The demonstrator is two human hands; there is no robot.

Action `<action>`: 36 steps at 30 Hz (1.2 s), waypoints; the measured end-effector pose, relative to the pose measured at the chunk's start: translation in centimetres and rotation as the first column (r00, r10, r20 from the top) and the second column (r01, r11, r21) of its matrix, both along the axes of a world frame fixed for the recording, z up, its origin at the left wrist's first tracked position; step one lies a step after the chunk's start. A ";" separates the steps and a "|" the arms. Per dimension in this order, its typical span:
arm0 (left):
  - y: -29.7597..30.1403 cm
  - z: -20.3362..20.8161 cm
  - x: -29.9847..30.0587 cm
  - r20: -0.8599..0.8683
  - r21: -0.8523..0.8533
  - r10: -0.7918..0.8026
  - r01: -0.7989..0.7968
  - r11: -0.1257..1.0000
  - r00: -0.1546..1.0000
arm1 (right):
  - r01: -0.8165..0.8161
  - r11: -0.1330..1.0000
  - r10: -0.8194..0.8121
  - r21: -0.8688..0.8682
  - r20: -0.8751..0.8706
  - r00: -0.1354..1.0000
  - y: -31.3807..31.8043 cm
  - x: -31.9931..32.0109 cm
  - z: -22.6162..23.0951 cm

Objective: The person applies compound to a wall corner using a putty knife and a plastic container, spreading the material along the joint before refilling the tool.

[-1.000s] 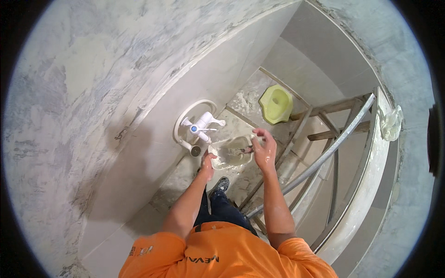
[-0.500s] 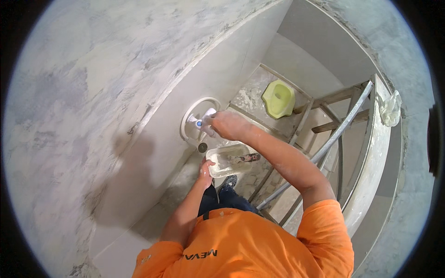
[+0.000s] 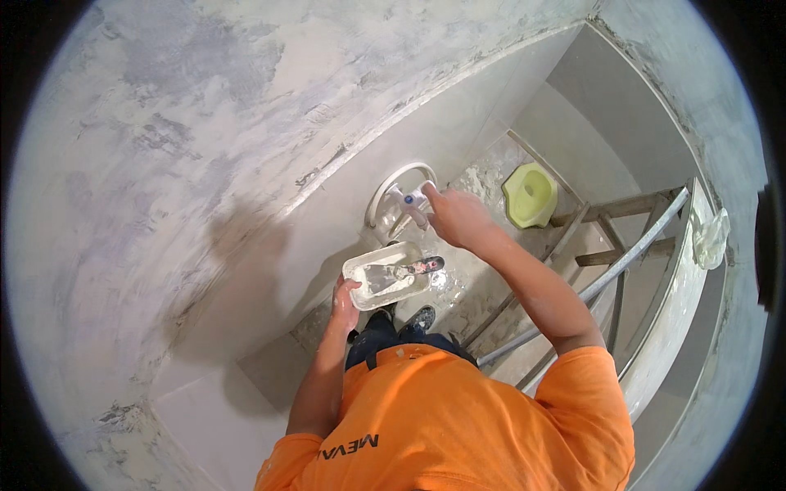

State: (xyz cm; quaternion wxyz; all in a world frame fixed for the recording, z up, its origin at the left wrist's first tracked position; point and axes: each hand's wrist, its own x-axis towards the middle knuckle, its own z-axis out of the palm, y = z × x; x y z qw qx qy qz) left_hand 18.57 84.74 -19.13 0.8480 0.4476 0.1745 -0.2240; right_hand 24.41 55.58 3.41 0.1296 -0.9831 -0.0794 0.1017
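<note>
My left hand (image 3: 345, 301) grips the near left side of a whitish rectangular tray (image 3: 354, 288), its thumb over the rim. Inside lies a putty knife (image 3: 381, 278) amid wet white residue, its dark, paint-spotted handle resting across the right rim. My right hand (image 3: 458, 214) is closed at the lever of a white wall tap (image 3: 412, 201) with a blue centre; the hand partly hides the lever. The tray is held below the tap, a little to its left. A pale hose (image 3: 378, 196) loops around the tap against the wall.
A yellow-green squat toilet (image 3: 530, 195) is set in the floor at the far right. A wooden ladder-like frame (image 3: 602, 227) and a long metal pipe (image 3: 634, 250) stand right of my arm. A crumpled clear plastic bag (image 3: 711, 239) hangs beyond. Wet, stained floor (image 3: 446, 286) lies near my shoes.
The tray has moved left relative to the tap, and its inside shows more plainly. My right hand stays at the tap lever. The whole view has shifted.
</note>
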 end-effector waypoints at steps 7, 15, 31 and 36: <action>-5.5 7.1 1.1 0.130 -0.024 -0.075 0.079 0.997 0.989 | -0.201 0.979 0.196 -0.028 -0.116 0.974 -4.4 -7.2 2.6; -16.5 13.6 3.3 0.329 -0.078 -0.136 0.170 0.982 0.935 | 0.072 0.995 -0.068 -0.075 0.049 0.996 -8.4 -15.4 8.1; -29.6 21.5 -0.4 0.317 0.137 -0.459 0.438 0.888 0.830 | 0.518 0.822 -0.567 0.235 0.259 0.782 -18.9 -28.8 7.4; -31.9 21.2 0.6 0.452 0.378 -0.560 0.419 0.825 0.694 | 0.615 0.764 -0.643 0.196 0.312 0.699 -18.7 -29.0 5.0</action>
